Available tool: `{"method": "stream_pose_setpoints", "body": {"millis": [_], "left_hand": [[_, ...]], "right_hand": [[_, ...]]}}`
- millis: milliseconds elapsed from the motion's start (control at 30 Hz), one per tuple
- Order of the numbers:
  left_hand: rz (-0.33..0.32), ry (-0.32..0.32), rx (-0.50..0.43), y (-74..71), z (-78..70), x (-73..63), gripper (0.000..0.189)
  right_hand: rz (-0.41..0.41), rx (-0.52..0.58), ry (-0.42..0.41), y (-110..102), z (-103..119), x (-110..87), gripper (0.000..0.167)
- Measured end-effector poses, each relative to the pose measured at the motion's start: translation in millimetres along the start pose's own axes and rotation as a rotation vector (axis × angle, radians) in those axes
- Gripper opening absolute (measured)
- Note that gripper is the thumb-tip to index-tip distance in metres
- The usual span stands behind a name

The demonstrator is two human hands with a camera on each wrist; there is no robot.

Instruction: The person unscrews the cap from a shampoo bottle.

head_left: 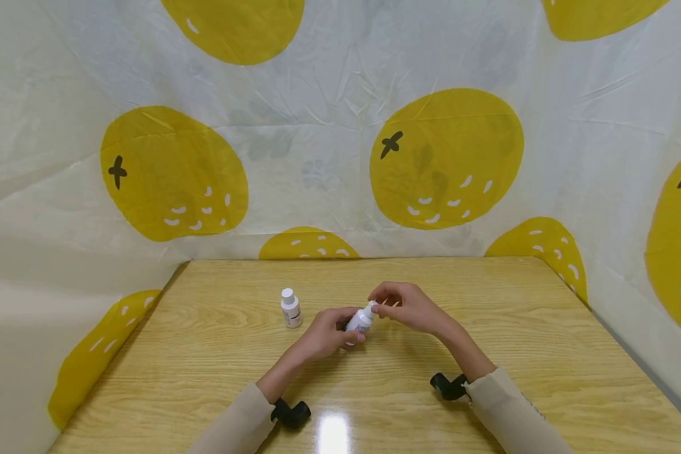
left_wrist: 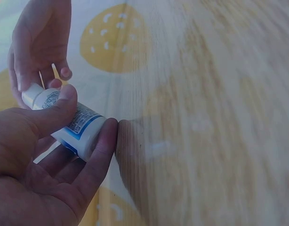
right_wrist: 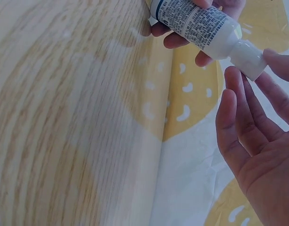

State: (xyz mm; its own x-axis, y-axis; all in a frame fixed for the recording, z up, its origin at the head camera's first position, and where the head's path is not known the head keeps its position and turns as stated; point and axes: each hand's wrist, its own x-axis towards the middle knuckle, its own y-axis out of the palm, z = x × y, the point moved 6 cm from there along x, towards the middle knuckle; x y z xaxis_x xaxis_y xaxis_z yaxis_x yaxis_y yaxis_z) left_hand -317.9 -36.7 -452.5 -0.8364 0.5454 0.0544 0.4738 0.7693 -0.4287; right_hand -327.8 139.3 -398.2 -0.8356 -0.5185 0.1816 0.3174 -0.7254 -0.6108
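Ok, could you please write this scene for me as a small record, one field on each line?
Left hand: grips the held bottle round its body
Right hand: pinches the cap of that bottle
Held bottle: white, tilted, printed label with a blue band, text too blurred to read
Cap: white, on the bottle; whether loose or tight, cannot tell
Second bottle: white, capped, upright, left of the held one
Table: wood grain
Backdrop: pale cloth with yellow fruit shapes

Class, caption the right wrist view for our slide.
The left hand holds a tilted, labelled white bottle while the right hand pinches its cap.
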Motion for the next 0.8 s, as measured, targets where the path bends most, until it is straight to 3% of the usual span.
{"method": "stream_pose_setpoints", "body": {"millis": [200, 500, 800], "left_hand": [[-0.002, 0.003, 0.01, -0.1, 0.9, 0.4, 0.038], [-0.006, -0.004, 0.012, 0.0, 0.3, -0.1, 0.039], [-0.009, -0.006, 0.015, -0.2, -0.6, 0.1, 0.037]], "right_hand": [[0.008, 0.028, -0.018, -0.3, 3.1, -1.5, 0.023], [-0.01, -0.021, 0.003, -0.7, 1.8, 0.0, 0.023], [0.017, 0.034, -0.018, -0.3, 5.0, -2.1, 0.025]]}}
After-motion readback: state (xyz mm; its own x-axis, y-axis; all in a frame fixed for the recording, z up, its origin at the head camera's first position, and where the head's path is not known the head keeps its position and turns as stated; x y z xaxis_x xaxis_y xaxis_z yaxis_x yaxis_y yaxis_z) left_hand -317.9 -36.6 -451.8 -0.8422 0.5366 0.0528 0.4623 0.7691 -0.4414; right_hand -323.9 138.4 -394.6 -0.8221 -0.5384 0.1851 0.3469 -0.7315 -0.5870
